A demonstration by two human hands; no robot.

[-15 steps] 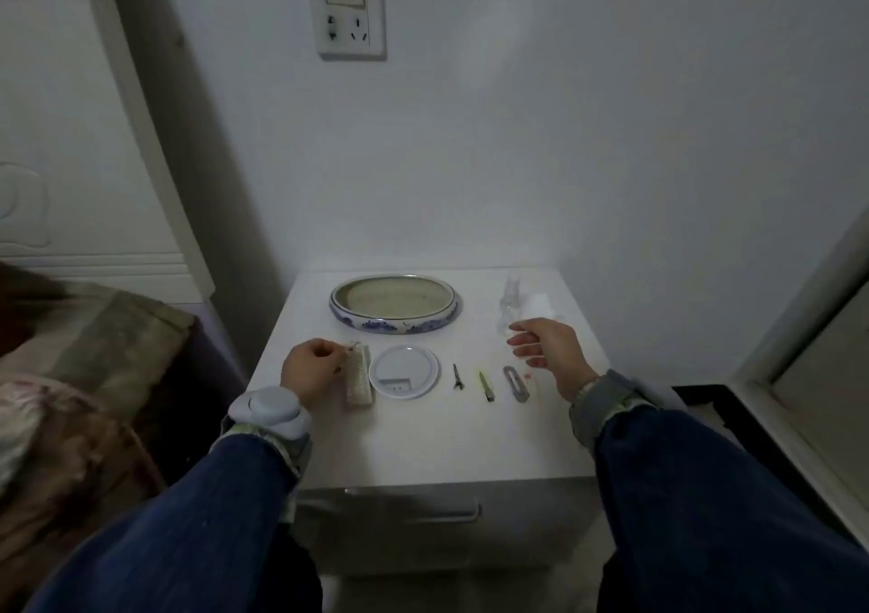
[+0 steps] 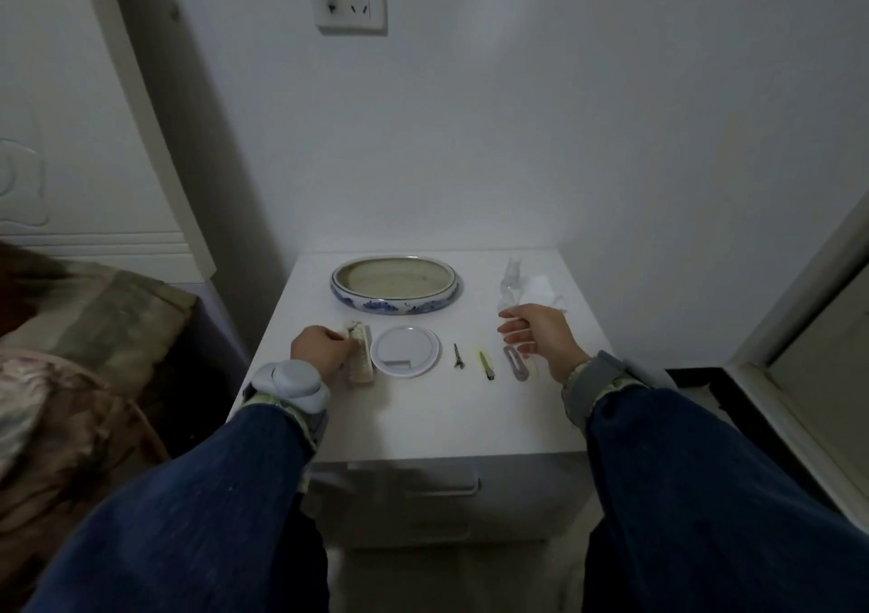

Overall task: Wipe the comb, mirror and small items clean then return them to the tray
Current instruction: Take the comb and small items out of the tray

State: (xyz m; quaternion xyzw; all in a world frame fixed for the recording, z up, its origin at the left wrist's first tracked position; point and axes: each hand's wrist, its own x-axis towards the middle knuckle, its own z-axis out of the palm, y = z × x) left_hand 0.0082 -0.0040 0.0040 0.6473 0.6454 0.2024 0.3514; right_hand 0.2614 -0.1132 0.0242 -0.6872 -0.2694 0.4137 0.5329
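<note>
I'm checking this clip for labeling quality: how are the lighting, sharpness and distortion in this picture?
Head view: dim, bluish light; the small clips are hard to make out; the spray bottle blurs into the white wall; wide-angle bending curves the door frame at left; the round mirror shows only a pale reflection, no glare.

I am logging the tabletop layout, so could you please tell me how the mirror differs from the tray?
The mirror is round, white-rimmed and flat; the tray is oval, deeper-walled and blue-and-white patterned. The tray is larger and sits nearer the wall, while the mirror lies nearer the person, beside the comb. Both rest on the white table, untouched by either hand.
</note>
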